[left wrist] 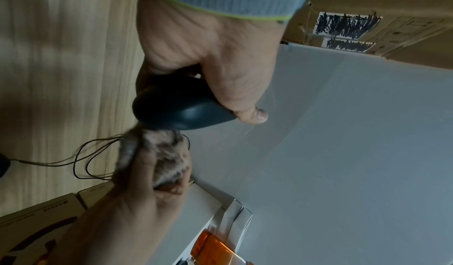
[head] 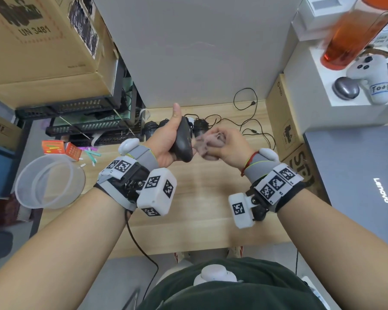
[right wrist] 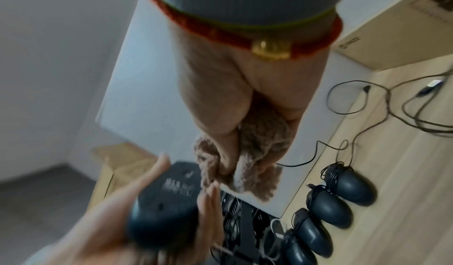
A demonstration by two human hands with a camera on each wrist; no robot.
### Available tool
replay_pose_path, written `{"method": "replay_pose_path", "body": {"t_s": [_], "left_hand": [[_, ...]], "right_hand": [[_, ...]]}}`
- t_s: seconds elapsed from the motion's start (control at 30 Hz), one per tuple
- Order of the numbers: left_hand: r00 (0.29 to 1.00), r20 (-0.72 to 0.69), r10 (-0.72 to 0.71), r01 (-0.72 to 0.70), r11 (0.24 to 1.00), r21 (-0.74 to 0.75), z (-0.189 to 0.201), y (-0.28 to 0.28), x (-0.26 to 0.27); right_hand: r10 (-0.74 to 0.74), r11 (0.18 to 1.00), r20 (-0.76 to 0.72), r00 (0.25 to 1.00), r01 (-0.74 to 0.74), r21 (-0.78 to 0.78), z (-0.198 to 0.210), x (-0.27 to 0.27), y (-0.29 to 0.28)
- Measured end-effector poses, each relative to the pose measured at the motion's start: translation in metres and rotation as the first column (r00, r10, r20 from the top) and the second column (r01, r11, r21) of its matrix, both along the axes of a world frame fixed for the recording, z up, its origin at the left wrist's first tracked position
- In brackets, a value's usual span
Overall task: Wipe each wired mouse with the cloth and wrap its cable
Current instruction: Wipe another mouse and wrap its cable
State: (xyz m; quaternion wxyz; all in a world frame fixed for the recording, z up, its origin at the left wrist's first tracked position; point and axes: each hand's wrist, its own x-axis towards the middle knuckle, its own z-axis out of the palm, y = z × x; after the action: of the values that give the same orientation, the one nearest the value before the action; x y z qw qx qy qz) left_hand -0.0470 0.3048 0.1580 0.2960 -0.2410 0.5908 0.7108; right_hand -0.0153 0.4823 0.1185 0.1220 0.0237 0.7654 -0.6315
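My left hand (head: 166,139) holds the mouse (head: 183,142), fingers wrapped round it. My right hand (head: 227,145) squeezes the cloth (head: 207,142) against it, above the counter (head: 199,198).

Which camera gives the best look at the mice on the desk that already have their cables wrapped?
The right wrist view: four wrapped mice lie in a row on the desk, cables coiled round them. The head view shows them only partly, behind the hands. The left wrist view shows none clearly.
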Motion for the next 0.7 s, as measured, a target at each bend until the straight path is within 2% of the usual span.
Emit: {"method": "replay_pose_path", "body": {"t_s": [0.1,0.33,0.4,0.47,0.53,0.6,0.7], "left_hand": [[1.000,-0.015,0.002,-0.002,1.000,0.000,0.001,-0.001,0.002],[0.999,0.000,-0.045,0.045,0.993,0.113,-0.001,0.001,0.006],[0.997,-0.004,-0.079,0.078,0.986,0.146,-0.001,0.004,0.006],[0.996,-0.007,-0.093,0.093,0.978,0.186,0.002,0.010,0.009],[0.996,-0.027,-0.088,0.092,0.975,0.203,0.001,0.012,0.010],[0.995,-0.065,-0.071,0.081,0.983,0.162,-0.002,0.009,0.009],[0.998,-0.036,-0.059,0.062,0.994,0.090,-0.009,-0.004,-0.001]], "right_hand": [[-0.032,0.977,0.011,0.999,0.033,-0.210,0.015,-0.005,0.007],[0.071,0.933,-0.018,0.997,-0.073,-0.352,0.042,-0.006,-0.002],[-0.005,0.958,-0.028,1.000,-0.003,-0.288,0.038,-0.006,-0.009],[-0.097,0.993,-0.141,0.985,0.086,-0.083,0.031,-0.007,-0.014],[-0.083,0.990,-0.264,0.961,0.109,0.085,0.030,-0.005,-0.020],[-0.018,0.988,-0.287,0.958,0.060,0.141,0.032,-0.003,-0.027],[0.174,0.984,-0.215,0.961,-0.158,0.088,0.039,0.003,-0.029]]}}
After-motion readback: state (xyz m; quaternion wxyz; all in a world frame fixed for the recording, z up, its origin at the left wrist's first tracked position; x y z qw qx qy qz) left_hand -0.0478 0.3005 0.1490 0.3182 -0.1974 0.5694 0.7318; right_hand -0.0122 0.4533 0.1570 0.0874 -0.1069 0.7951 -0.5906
